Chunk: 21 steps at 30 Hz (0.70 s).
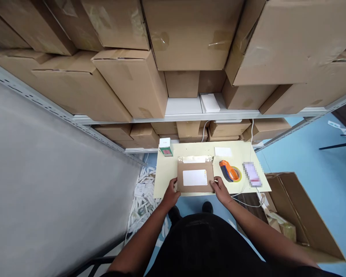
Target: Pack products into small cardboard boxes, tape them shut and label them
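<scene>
A flat cardboard box (194,189) lies on the cream table (164,186), with a white label (195,177) on top and shiny clear tape along its far edge. My left hand (171,193) grips its left edge near the front corner. On the opposite side my right hand (220,189) holds the right edge, thumb on the top face. To the right of the box rests an orange and blue tape dispenser (228,171) with a yellowish roll. Behind the box on the left stands a small white and green carton (165,147).
A white slip (223,151) and a phone (252,174) with a cable lie on the table. Shelves (190,116) packed with cardboard boxes rise behind. Paper scraps (142,196) cover the floor at left; a large open carton (302,219) stands at right.
</scene>
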Tool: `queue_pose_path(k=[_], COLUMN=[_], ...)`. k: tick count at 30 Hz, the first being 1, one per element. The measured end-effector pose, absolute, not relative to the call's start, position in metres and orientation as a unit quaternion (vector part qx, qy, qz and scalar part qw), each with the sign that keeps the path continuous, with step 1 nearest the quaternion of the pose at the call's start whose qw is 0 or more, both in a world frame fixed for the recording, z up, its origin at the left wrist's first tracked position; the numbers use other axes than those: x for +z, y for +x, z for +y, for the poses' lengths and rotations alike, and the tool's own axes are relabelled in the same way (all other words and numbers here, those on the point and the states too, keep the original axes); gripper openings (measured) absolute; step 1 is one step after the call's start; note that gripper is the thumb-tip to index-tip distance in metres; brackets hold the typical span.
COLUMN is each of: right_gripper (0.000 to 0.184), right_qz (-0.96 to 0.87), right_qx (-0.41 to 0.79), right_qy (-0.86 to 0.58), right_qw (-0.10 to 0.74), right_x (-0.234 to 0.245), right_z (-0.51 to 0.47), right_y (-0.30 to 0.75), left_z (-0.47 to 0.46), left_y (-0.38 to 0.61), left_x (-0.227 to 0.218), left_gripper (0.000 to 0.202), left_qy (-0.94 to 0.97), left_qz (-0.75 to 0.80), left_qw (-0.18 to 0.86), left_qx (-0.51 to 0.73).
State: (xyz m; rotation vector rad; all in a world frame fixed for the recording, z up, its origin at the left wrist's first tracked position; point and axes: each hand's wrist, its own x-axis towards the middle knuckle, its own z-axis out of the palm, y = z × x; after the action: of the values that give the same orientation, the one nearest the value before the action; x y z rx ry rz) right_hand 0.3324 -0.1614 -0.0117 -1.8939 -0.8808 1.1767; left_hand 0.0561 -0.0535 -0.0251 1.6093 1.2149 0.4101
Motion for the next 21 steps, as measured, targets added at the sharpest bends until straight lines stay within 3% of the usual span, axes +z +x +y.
queue_pose_path(k=[3,7,11,16,21], right_gripper=[0.047,0.054,0.064,0.065,0.058], right_qz=[-0.327,-0.350,-0.292,-0.189,-0.175], right_qx=[0.474,0.428,0.462,0.533,0.512], right_qy=[-0.752,-0.790,-0.795,-0.748,-0.683], right_qw=[0.320,0.265,0.263,0.348,0.491], right_x=[-0.032,-0.039,-0.034,-0.028,-0.019], right_z=[-0.154,-0.134,-0.103,-0.087,-0.112], right_y=[0.335,0.360,0.378,0.369,0.362], left_z=[-0.049,-0.024,0.009,0.016,-0.012], left_y=[0.064,0.067,0.078,0.096,0.086], left_x=[-0.037,-0.037,-0.033,-0.024,-0.014], left_gripper=[0.066,0.037,0.049,0.057,0.054], left_qy=[0.657,0.615,0.588,0.579,0.555], left_qz=[0.510,0.563,0.590,0.586,0.547], left_qw=[0.542,0.543,0.544,0.557,0.574], left_qx=[0.119,0.098,0.099,0.108,0.251])
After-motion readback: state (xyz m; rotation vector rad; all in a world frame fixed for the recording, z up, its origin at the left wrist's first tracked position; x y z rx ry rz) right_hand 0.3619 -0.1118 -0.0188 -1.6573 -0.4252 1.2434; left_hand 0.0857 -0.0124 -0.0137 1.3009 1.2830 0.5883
